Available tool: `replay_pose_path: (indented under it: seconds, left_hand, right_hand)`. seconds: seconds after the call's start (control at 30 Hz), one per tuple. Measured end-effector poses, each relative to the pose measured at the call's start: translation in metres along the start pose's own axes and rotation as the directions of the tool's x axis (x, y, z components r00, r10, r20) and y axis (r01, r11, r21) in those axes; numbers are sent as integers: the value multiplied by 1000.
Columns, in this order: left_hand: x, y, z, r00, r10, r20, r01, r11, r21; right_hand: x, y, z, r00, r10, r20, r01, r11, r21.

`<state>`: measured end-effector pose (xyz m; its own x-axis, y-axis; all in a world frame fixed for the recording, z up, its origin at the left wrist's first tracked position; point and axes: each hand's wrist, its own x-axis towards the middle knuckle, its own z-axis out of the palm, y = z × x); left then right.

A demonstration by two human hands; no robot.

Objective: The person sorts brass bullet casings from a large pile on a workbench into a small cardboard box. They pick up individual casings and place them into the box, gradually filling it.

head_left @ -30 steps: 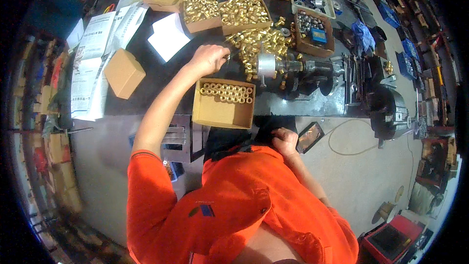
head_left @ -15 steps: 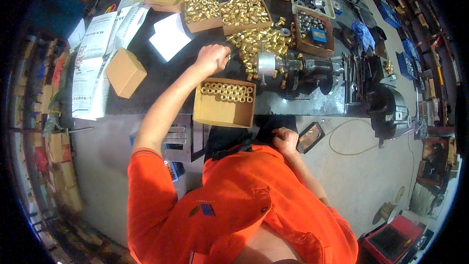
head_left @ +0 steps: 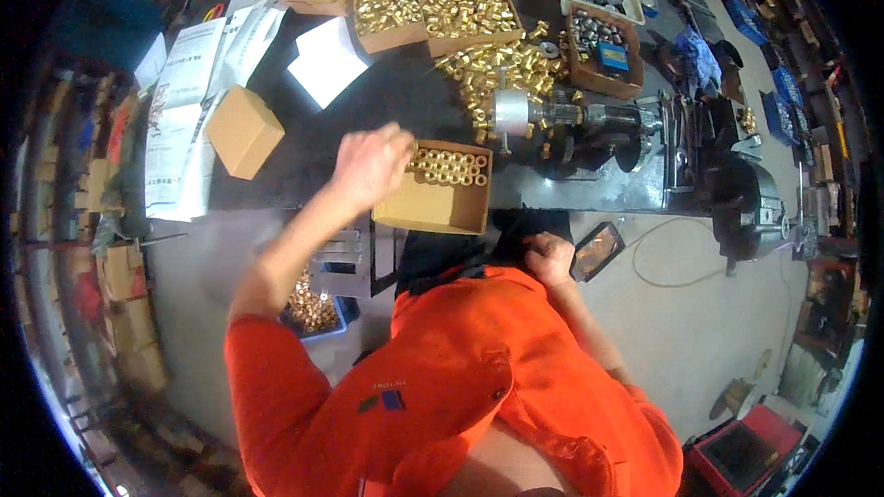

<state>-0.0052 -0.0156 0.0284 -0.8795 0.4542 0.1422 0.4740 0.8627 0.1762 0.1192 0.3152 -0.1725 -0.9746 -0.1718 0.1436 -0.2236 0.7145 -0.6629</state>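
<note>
A shallow open cardboard box (head_left: 419, 212) stands at the near edge of the dark workbench. Rows of brass nut-like fittings (head_left: 451, 166) stand along its far side. My left hand (head_left: 371, 166) is over the box's left side, beside the left end of those rows. Its fingers are curled together and a little blurred; whatever they hold is hidden. On my right thigh, below the bench edge, my right hand (head_left: 550, 258) rests with curled fingers and nothing visible in it. Beyond the box lies a loose heap of brass fittings (head_left: 506, 69).
Two cardboard boxes of brass pieces (head_left: 387, 9) stand behind the heap. A geared metal fixture (head_left: 603, 129) is to the right. Newspaper (head_left: 175, 156), a closed carton (head_left: 244, 129) and white paper (head_left: 327, 64) lie left. A blue bin (head_left: 318, 313) stands below the bench.
My left hand has come nearer, from beyond the box to its left side. The blue bin shows more, and the view has shifted slightly. My right hand stays on my thigh.
</note>
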Motion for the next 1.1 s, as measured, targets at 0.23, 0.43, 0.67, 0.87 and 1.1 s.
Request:
replay_pose_path:
  seconds: [0.23, 0.43, 0.67, 0.87, 1.1]
  left_hand:
    - [-34, 23, 19, 996, -69, 64, 70, 997, -11]
    - [-29, 23, 35, 994, -78, 77, 75, 996, 39]
    - [-27, 16, 44, 991, -62, 121, 55, 997, 59]
    - [-26, 15, 49, 991, -59, 118, 49, 995, 87]
    - [-27, 14, 50, 997, -44, 67, 41, 998, 42]
  right_hand:
    - [2, 3, 2, 999, -41, -32, 40, 999, -31]
    - [1, 3, -1, 999, -28, -30, 27, 1000, -5]
    - [1, 4, 2, 998, -31, -48, 30, 999, -13]
    - [2, 1, 0, 999, -42, -30, 41, 999, -29]
    - [1, 4, 2, 999, -36, -40, 35, 999, -28]
